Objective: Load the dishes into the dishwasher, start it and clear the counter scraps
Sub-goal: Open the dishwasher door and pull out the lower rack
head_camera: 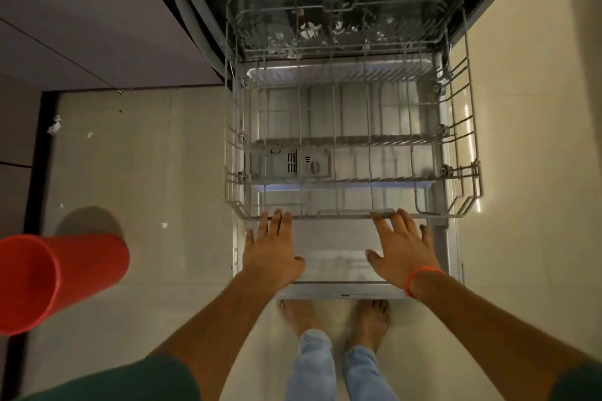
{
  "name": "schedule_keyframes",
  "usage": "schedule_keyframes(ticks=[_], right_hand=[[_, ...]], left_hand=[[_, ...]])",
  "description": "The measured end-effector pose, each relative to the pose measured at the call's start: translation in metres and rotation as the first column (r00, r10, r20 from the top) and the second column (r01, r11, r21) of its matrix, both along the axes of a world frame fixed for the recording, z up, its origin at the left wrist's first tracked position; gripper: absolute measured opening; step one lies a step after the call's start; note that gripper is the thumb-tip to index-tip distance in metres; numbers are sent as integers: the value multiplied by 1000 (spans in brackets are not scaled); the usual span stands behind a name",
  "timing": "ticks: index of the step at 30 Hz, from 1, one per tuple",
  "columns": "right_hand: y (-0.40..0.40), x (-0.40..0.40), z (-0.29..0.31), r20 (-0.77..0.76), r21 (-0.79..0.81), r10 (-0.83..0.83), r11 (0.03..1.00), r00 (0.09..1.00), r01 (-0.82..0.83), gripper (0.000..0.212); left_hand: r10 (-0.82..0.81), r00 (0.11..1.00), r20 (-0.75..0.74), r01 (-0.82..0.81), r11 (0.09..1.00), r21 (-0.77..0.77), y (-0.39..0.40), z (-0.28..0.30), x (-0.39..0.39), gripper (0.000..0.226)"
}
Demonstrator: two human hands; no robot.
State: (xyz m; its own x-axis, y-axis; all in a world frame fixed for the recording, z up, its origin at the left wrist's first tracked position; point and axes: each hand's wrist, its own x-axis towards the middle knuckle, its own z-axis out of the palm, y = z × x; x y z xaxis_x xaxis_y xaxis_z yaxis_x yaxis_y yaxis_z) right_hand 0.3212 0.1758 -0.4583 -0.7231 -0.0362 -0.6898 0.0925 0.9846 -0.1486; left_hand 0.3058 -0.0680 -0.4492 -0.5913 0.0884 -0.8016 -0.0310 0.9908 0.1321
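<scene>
The dishwasher stands open, its door (338, 257) folded down flat in front of me. A grey wire rack (469, 153) is pulled out over the door and holds no dishes. My left hand (273, 247) and my right hand (402, 246) lie flat with fingers spread, fingertips touching the rack's front rail (329, 215). Neither hand holds anything. An orange band sits on my right wrist. Deeper inside the dark tub a second rack (345, 23) shows pale bits among its wires.
A red bucket (49, 280) stands on the pale tiled floor at the left. Small white scraps (54, 127) lie on the floor by the dark cabinet plinth. My bare feet (335, 319) stand just under the door's front edge.
</scene>
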Motion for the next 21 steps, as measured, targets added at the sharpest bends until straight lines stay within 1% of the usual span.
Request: schedule_keyframes(ticks=[5, 9, 11, 14, 19, 21], right_hand=[[-1, 37, 4, 79, -16, -5, 1000, 997, 7, 74], [1, 61, 9, 130, -23, 8, 1000, 991, -5, 78], [4, 67, 10, 132, -25, 23, 999, 991, -19, 79], [7, 63, 11, 141, -35, 32, 999, 989, -27, 77], [9, 55, 20, 191, -51, 42, 998, 981, -33, 76], [7, 55, 29, 186, -65, 10, 998, 982, 2, 74]], left_hand=[[24, 998, 53, -25, 999, 22, -4, 2, 37, 93], [21, 995, 97, -22, 1000, 9, -6, 3, 62, 93], [0, 996, 91, 0, 1000, 1, -6, 3, 70, 95], [26, 997, 74, -27, 1000, 11, -4, 3, 69, 94], [47, 993, 106, -50, 998, 24, -3, 8, 61, 90], [103, 986, 129, -110, 993, 51, -3, 13, 59, 87]])
